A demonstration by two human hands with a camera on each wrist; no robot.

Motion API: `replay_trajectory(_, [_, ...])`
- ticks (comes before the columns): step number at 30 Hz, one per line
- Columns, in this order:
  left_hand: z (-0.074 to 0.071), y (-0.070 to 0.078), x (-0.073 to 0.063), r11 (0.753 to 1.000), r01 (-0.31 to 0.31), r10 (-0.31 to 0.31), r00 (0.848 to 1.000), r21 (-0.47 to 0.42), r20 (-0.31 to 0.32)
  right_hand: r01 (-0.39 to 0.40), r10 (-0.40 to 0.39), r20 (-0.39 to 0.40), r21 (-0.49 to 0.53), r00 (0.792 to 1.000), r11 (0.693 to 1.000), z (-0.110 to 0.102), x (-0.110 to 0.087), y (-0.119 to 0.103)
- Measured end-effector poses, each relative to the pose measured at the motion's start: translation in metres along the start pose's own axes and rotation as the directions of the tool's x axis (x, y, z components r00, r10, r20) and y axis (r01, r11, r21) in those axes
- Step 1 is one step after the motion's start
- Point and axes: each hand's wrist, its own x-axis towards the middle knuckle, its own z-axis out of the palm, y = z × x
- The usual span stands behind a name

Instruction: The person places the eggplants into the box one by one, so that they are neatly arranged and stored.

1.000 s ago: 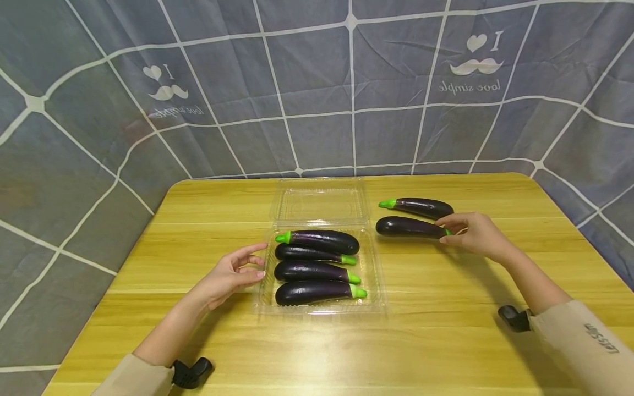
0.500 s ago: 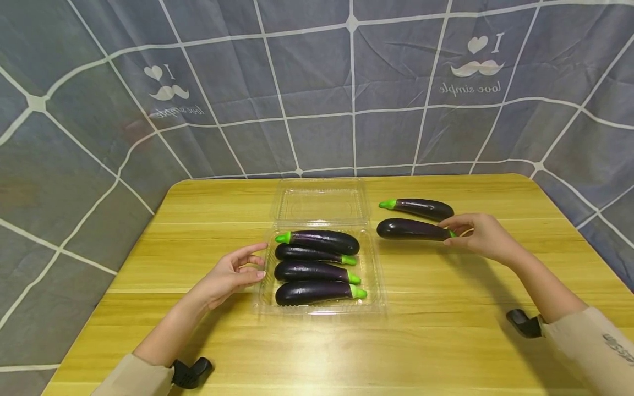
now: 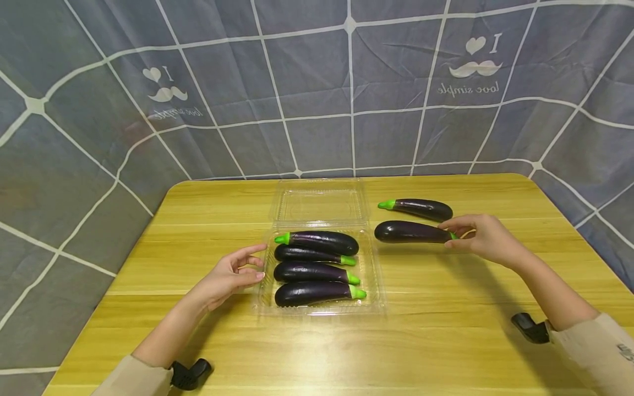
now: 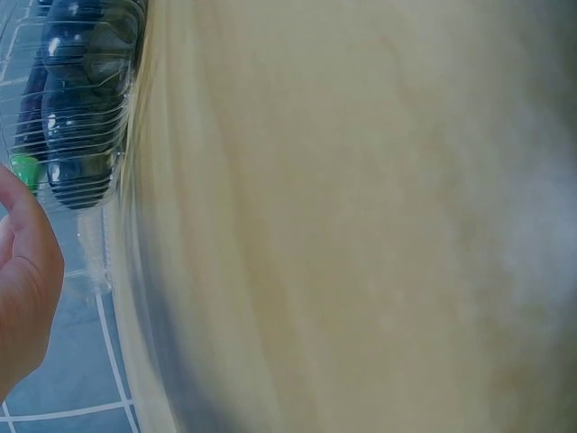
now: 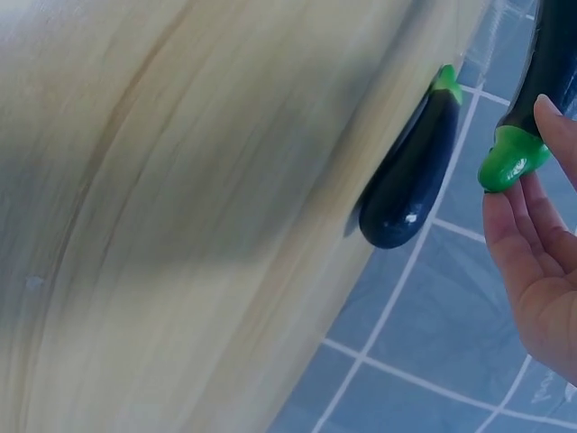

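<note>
My right hand (image 3: 482, 237) pinches a dark purple eggplant (image 3: 408, 232) near its green stem end, its fat end pointing left toward the container. The right wrist view shows thumb and fingers around the green cap (image 5: 512, 161), with the eggplant above the table. Behind it another eggplant (image 3: 423, 208) lies on the table. Several eggplants lie in rows in a clear plastic clamshell container (image 3: 371, 302), including a rear eggplant (image 3: 324, 242) with its stem to the left. My left hand (image 3: 230, 276) rests at the container's left edge, fingers loosely bent, touching its side.
The container's clear lid (image 3: 321, 204) lies folded back toward the far edge of the wooden table (image 3: 317, 352). A grey checked cloth (image 3: 317, 82) hangs behind and beside the table.
My right hand and the eggplant it holds have shifted slightly toward the front, and the right forearm has swung outward to the right. My left hand stays at the container.
</note>
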Motion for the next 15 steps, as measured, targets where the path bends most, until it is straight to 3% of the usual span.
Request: replay_trajectory(15, [0.000, 0.000, 0.000, 1.000, -0.002, 0.002, 1.000, -0.001, 0.001, 0.037, -0.037, 0.048, -0.003, 0.998, 0.999, 0.005, 0.008, -0.028])
